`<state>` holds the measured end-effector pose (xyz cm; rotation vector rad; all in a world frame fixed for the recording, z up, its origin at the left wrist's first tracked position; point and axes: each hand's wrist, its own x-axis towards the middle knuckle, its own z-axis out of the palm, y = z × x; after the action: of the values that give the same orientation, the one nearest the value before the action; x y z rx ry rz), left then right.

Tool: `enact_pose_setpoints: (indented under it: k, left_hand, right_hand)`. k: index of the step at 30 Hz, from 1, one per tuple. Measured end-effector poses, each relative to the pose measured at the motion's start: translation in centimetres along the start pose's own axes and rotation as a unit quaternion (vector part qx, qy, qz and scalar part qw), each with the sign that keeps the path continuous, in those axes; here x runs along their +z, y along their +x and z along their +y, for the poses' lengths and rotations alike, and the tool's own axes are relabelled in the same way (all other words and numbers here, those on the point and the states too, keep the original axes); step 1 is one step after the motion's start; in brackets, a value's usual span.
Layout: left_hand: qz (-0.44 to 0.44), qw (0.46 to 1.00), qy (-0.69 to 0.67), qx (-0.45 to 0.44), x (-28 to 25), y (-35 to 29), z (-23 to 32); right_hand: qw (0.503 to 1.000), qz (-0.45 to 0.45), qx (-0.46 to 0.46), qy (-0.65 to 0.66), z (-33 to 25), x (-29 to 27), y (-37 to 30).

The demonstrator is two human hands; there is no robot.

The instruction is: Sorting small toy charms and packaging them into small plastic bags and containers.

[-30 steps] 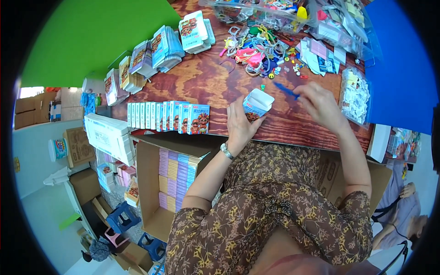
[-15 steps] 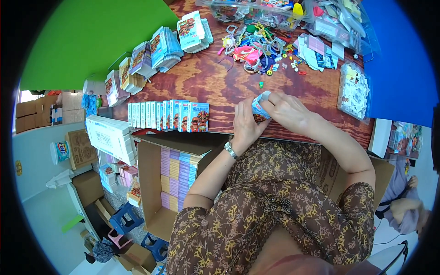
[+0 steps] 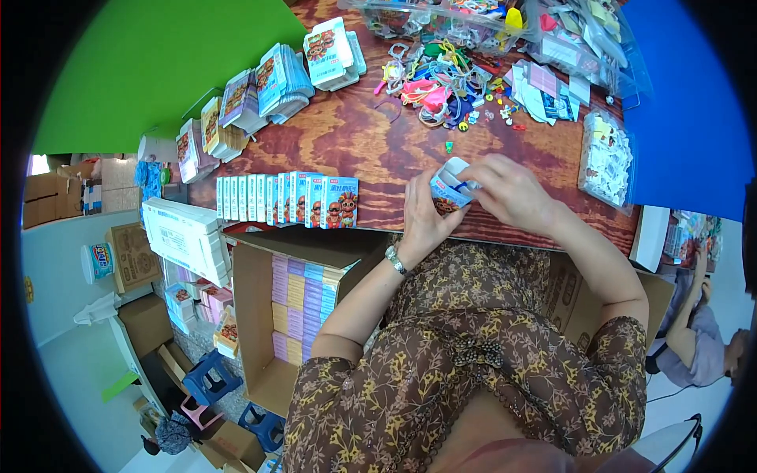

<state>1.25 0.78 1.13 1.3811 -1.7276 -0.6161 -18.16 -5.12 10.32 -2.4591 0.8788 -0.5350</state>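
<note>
My left hand is closed round the side of a small blue carton with a cartoon print, held tilted just above the table's near edge. Its top is open, and a white flap and inner wall show. At the opening, my right hand has its fingers pinched together, with something small and dark blue at the fingertips that I cannot make out. To the left, a row of upright blue cartons stands on the table. A tiny green piece lies just beyond the carton I hold.
Flat card stacks line the far left. Farther off lies a heap of colourful bands and trinkets, beside loose cards and a clear tub of white packets. Below the table, a large cardboard box holds packed cartons. Another person is at right.
The carton's top now shows wider open, with its white inside in sight. My right hand has shifted slightly right, its fingers at the opening. At right, the other person's arm has lifted.
</note>
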Motion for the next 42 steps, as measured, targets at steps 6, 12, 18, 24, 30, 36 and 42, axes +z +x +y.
enact_pose_setpoints:
  k: [6,12,18,24,30,36,42]
  left_hand:
    - [0.022,0.997,0.047,0.054,-0.6,0.2,0.4]
    - [0.025,0.997,0.048,0.061,-0.2,-0.2,0.3]
    - [0.017,0.995,0.065,0.077,0.0,-0.5,0.7]
    - [0.004,0.994,0.064,0.085,0.3,-0.8,0.5]
    - [0.019,0.994,0.068,0.084,0.3,-0.9,-0.2]
    - [0.0,0.996,0.061,0.072,0.7,-1.2,0.0]
    - [-0.002,0.997,0.038,0.072,0.5,-0.8,0.0]
  right_hand:
    - [0.994,0.015,-0.005,-0.112,0.0,0.0,-0.6]
    - [0.955,-0.022,-0.023,-0.295,-1.6,1.2,-0.3]
    - [0.948,-0.069,-0.012,-0.312,-2.0,1.4,-0.4]
    - [0.937,-0.118,0.037,-0.327,-1.6,1.5,-0.5]
    - [0.979,-0.044,0.183,-0.08,-1.1,1.5,-0.7]
    - [0.981,-0.047,0.168,-0.08,-0.5,2.1,-0.8]
    - [0.976,0.044,0.041,-0.207,-0.4,2.9,-1.5]
